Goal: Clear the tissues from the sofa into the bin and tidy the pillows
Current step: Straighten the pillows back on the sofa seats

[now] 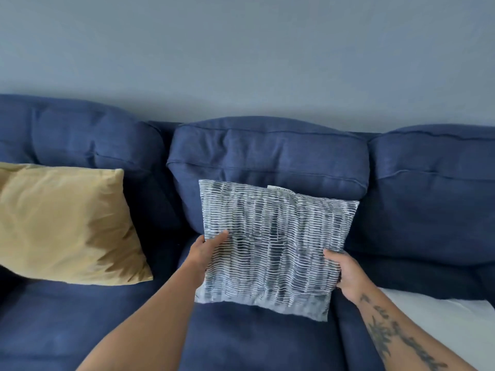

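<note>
Head view: patterned pillow [273, 245] leans on middle back cushion [267, 156] of blue sofa [80, 317], gripped at both side edges by left hand [206, 251] and right hand [345, 274]. Left of the grip, yellow pillow [64, 223]; right, white sheet [439, 325].

We see a plain, matte, blue-grey painted wall [241, 49] spanning the upper field from 9 through 12 to 3 o'clock. Below it, a dark blue woven-fabric sofa [254, 341] fills the rest of the view. We count three plump back cushions in the same blue fabric, side by side: the left back cushion [80, 135] at 10 o'clock, the middle back cushion [267, 151] at centre and the right back cushion [434, 167] at 3 o'clock. Each has a piped seam along its top. Dark gaps divide the seat cushions toward 6 o'clock. Lighting is soft and diffuse, with faint shadows in the cushion creases.
</note>
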